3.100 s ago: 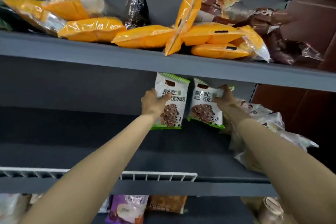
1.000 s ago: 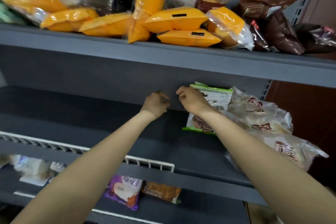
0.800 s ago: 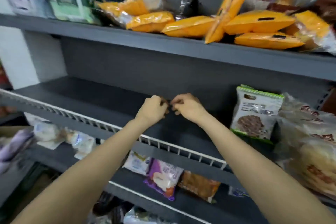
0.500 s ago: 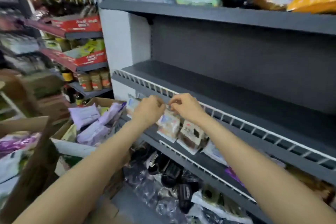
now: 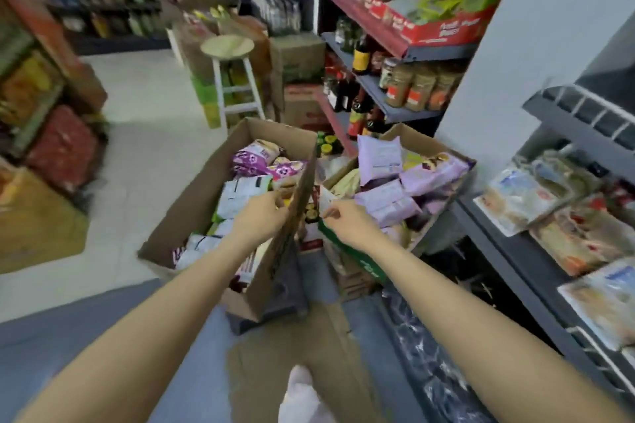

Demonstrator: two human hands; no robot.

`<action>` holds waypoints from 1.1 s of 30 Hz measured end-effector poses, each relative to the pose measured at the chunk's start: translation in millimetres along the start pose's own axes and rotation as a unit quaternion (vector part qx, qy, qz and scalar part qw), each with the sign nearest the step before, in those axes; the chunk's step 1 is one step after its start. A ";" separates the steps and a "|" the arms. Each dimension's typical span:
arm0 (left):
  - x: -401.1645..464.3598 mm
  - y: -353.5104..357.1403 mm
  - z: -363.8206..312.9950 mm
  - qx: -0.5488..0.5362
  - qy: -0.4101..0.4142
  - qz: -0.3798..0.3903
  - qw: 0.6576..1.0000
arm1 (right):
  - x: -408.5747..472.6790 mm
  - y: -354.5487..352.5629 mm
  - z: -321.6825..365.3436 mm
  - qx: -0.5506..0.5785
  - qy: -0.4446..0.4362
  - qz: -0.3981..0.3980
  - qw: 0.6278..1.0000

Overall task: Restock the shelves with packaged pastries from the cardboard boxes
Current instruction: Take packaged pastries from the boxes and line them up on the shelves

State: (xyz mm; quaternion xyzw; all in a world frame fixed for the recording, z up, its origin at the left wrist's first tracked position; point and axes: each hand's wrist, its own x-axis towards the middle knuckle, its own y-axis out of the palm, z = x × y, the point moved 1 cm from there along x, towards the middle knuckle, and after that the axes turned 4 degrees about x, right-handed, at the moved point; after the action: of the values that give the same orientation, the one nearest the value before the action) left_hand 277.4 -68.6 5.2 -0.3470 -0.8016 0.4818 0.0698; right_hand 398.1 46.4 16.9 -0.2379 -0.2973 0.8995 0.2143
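Two open cardboard boxes stand on the floor below me. The left box [image 5: 192, 196] holds white, green and purple pastry packs [image 5: 240, 194]. Lilac packs [image 5: 385, 203] fill the right box [image 5: 409, 136]. My left hand [image 5: 259, 216] hovers over the left box beside its raised flap [image 5: 302, 196], fingers loosely curled and empty. Over the gap between the boxes is my right hand [image 5: 347, 221], also curled and empty, above a green-edged carton [image 5: 357, 259]. The grey shelf unit [image 5: 580, 117] with bagged pastries [image 5: 525, 196] is at the right.
A wooden stool [image 5: 228, 45] and stacked cartons stand behind the boxes. Sauce bottles and jars [image 5: 419, 86] fill shelves at the back right. Flat cardboard [image 5: 292, 354] and my white shoe [image 5: 302, 398] are on the floor in front. Goods are piled at the left [image 5: 58, 144].
My view has swung left and down from the shelves to the boxes on the floor. Both hands let go of the green-edged packs on the shelf and came down empty over the boxes.
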 end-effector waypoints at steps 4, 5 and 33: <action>64.5 2.0 64.8 0.014 -0.071 0.006 0.997 | 88.2 60.5 13.1 0.019 -0.004 0.057 0.998; 79.2 5.0 79.8 0.018 -0.082 0.017 0.996 | 106.3 74.5 15.4 0.017 0.007 0.078 0.997; 204.5 43.0 258.8 0.069 0.085 0.235 0.966 | 307.2 264.0 -4.6 0.163 0.307 -0.013 0.938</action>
State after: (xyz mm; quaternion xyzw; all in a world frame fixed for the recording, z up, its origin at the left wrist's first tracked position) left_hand 29.7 -115.8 -211.7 -0.5598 -0.6535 0.5073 0.0466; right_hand 91.9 17.2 -246.8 -0.4603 -0.0691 0.8161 0.3425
